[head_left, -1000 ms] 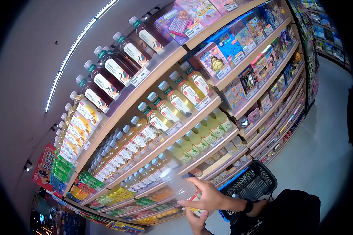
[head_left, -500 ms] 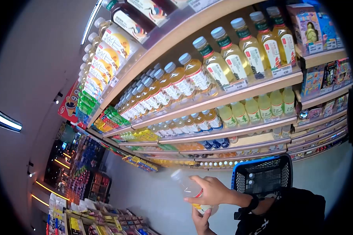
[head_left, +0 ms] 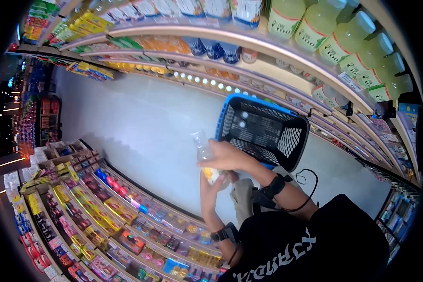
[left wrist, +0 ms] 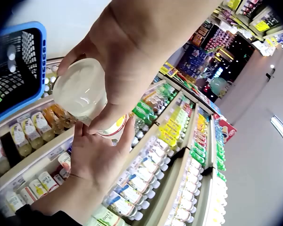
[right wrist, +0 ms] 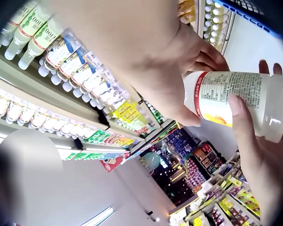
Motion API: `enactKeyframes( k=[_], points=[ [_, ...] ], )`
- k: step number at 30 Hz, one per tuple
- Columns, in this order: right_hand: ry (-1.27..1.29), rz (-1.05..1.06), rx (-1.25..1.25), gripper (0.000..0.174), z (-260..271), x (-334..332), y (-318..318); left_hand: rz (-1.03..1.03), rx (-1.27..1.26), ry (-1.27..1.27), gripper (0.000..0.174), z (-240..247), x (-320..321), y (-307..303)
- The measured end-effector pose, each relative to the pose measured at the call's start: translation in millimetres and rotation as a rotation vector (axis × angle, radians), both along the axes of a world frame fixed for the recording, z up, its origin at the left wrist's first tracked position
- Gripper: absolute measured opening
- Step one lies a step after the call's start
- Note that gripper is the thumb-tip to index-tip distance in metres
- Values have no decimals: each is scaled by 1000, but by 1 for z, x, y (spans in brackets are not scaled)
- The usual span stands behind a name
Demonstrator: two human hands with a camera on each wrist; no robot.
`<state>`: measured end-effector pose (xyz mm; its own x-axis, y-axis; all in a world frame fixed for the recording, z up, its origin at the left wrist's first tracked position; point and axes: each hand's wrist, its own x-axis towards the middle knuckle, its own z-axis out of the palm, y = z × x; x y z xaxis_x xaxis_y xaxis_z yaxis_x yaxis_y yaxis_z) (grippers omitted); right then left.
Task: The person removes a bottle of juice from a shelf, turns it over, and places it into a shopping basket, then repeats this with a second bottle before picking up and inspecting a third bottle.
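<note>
A clear bottle with a white, red and yellow label (head_left: 202,149) is held by both hands over the aisle floor, its neck pointing up and left in the head view. My right hand (head_left: 223,156) grips it around the upper part, above my left hand (head_left: 210,189), whose fingers wrap the lower end. In the left wrist view the bottle's round base (left wrist: 80,89) faces the camera beside my left hand (left wrist: 120,70). In the right wrist view, my left thumb lies across the printed label (right wrist: 236,94), and my right hand (right wrist: 179,70) covers the neck end.
A blue-rimmed black basket (head_left: 263,127), with two bottle caps showing inside, stands beyond my right forearm. Drink shelves (head_left: 183,26) curve across the top. Low racks of packaged goods (head_left: 141,225) line the lower left, with grey floor (head_left: 136,122) between.
The view has swung down from the shelves to the floor and basket. Both hands still hold the bottle, which appears further left and higher in the head view.
</note>
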<state>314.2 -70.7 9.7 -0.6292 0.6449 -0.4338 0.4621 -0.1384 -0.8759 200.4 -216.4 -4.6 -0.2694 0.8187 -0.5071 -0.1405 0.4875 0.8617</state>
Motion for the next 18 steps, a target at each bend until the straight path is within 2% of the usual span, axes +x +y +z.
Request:
enactKeyframes(
  k=[2, 4, 6, 8, 11, 12, 15, 16, 17, 18],
  points=[
    [-107, -103, -63, 73, -83, 21, -16, -68, -205, -99, 57, -48, 20, 6],
    [-165, -198, -124, 67, -139, 54, -30, -209, -262, -133, 58, -106, 42, 2],
    [-215, -265, -210, 59, -176, 93, -41, -329, -313, -211, 61, -162, 73, 4],
    [-214, -386, -400, 53, -201, 124, -46, -427, -409, -304, 64, -211, 94, -2],
    [-228, -476, -573, 49, -243, 152, -40, -437, -483, -320, 66, -275, 123, -10],
    [-266, -477, -587, 50, -266, 162, -39, -481, -550, -311, 67, -285, 129, -2],
    [-259, -482, -733, 57, -319, 178, -26, -529, -409, -277, 66, -331, 132, 22],
    [-279, -444, -736, 63, -345, 192, -25, -632, -424, -252, 66, -350, 126, 30],
    [-305, -528, -748, 63, -357, 194, -19, -741, -444, -236, 65, -360, 113, 47],
    [-234, -667, -764, 63, -374, 198, -17, -760, -452, -364, 61, -377, 105, 58]
  ],
)
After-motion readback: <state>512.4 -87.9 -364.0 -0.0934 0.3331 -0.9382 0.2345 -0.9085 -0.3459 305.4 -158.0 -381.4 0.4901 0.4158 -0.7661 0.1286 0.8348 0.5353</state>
